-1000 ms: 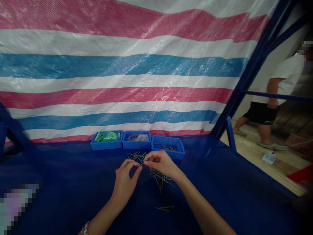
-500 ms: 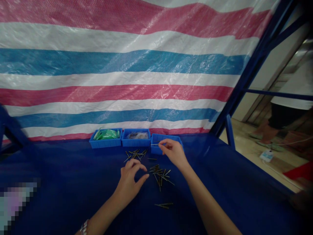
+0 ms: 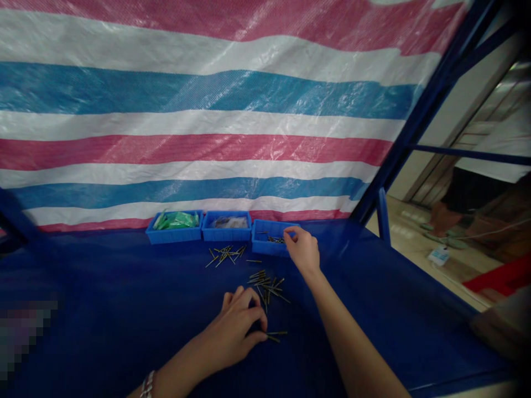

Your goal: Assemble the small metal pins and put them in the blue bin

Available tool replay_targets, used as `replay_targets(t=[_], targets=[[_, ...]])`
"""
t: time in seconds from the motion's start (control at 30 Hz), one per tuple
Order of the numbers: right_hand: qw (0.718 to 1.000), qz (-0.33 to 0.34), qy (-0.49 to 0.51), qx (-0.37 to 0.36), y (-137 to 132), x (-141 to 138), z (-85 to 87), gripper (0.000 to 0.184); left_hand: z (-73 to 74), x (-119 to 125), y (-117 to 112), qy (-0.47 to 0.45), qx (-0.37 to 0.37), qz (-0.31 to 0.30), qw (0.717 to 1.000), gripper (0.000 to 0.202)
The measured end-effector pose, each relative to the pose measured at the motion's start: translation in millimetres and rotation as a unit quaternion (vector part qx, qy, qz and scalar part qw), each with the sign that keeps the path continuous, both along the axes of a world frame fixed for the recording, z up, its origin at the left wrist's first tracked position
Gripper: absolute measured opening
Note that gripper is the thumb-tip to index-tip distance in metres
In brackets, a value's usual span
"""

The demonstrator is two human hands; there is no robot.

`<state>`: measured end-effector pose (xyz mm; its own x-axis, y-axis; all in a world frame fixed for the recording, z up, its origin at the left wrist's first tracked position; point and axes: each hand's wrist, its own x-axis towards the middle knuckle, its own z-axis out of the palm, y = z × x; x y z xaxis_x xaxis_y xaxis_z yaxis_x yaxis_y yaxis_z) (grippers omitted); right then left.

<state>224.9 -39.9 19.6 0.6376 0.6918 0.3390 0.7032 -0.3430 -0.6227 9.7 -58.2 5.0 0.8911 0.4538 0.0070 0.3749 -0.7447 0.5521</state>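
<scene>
My left hand (image 3: 243, 329) is low over the table, with thumb and forefinger closed on the near end of a drill bit (image 3: 279, 333); a second bit lies just beside it. My right hand (image 3: 304, 251) hovers at the right end of the right blue bin (image 3: 265, 247). Its thumb and forefinger are curled with a small gap, and I see nothing between them. Several drill bits (image 3: 276, 240) lie inside that bin, close to the fingertips. Between my hands is a loose pile of drill bits (image 3: 265, 284).
Another scatter of drill bits (image 3: 226, 254) and a single bit (image 3: 254, 261) lie before the bins. A bin of green packets (image 3: 174, 236) and a bin of clear packets (image 3: 226, 234) stand in line. Striped sheeting (image 3: 199, 149) hangs behind; a person stands beyond the frame at right.
My left hand has come nearer and down to the bits at the front, its fingers closing. My right hand has moved right over the bin, and the bit it held has left its fingers.
</scene>
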Motion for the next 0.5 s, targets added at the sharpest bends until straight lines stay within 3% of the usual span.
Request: replay_targets(t=[0.17, 0.27, 0.37, 0.43, 0.5], targets=[[0.998, 0.042, 0.020, 0.053, 4, 5, -5.1, 0.019, -0.4, 1, 3, -0.015, 0.017, 0.017, 1.000, 0.004], [0.979, 0.144, 0.078, 0.117, 5, 1, -1.9, 0.021, -0.2, 1, 12, -0.058, 0.034, 0.059, 0.996, 0.005], [0.928, 0.305, 0.186, 0.103, 3, -16, 6.0, 0.025, 2.3, -2, 25, -0.105, 0.053, 0.135, 0.984, 0.008], [0.886, 0.402, 0.228, 0.031, 0, -29, 10.1, 0.024, 3.9, -6, 34, -0.141, 0.062, 0.193, 0.969, 0.009], [0.858, 0.453, 0.240, -0.021, -2, -42, 10.6, 0.022, 4.8, -11, 42, -0.174, 0.073, 0.238, 0.953, 0.010]])
